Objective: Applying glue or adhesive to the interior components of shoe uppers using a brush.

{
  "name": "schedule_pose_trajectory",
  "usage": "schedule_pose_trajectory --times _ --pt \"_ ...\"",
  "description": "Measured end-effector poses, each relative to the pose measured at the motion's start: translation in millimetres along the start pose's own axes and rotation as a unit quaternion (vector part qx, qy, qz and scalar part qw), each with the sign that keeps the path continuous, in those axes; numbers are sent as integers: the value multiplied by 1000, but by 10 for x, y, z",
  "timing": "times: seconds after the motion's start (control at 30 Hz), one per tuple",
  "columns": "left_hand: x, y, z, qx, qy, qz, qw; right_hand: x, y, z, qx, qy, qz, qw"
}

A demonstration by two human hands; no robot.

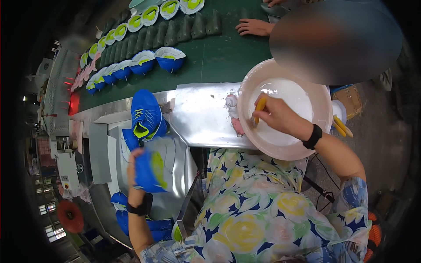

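My left hand (pixel 133 175) is closed on a blue shoe upper (pixel 148 175) with a yellow-green lining, blurred by motion. It is held over a metal tray (pixel 184 171). My right hand (pixel 280 116) grips the yellow handle of a brush (pixel 260 105) inside a pale pink basin (pixel 323 109). White liquid (pixel 283 136) lies in the basin, and the brush's lower end is near its left wall. Beyond my left hand, a blue shoe (pixel 145 109) with yellow-green laces rests on other blue pieces.
Along the green conveyor table (pixel 215 65) stand rows of blue uppers (pixel 170 59) and dark shoe lasts (pixel 198 27). A co-worker's hand (pixel 252 27) rests there. A metal plate (pixel 206 114) lies left of the basin. Yellow-handled tools (pixel 341 127) sit right of it.
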State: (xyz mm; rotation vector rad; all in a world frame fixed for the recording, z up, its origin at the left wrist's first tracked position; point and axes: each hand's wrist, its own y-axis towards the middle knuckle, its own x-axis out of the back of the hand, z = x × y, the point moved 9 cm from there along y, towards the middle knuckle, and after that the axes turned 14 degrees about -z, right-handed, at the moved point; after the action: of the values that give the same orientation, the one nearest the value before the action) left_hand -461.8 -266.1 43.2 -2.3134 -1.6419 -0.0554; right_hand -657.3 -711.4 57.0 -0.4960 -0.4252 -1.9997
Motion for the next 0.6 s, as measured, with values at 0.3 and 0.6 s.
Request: schedule_pose_trajectory --times 0.3,0.6 --pt "-1758 452 -369 131 -158 216 955 847 -247 -66 16 -89 -44 995" --pt "-3479 311 -986 173 -126 393 894 1647 -269 527 202 92 -241 945"
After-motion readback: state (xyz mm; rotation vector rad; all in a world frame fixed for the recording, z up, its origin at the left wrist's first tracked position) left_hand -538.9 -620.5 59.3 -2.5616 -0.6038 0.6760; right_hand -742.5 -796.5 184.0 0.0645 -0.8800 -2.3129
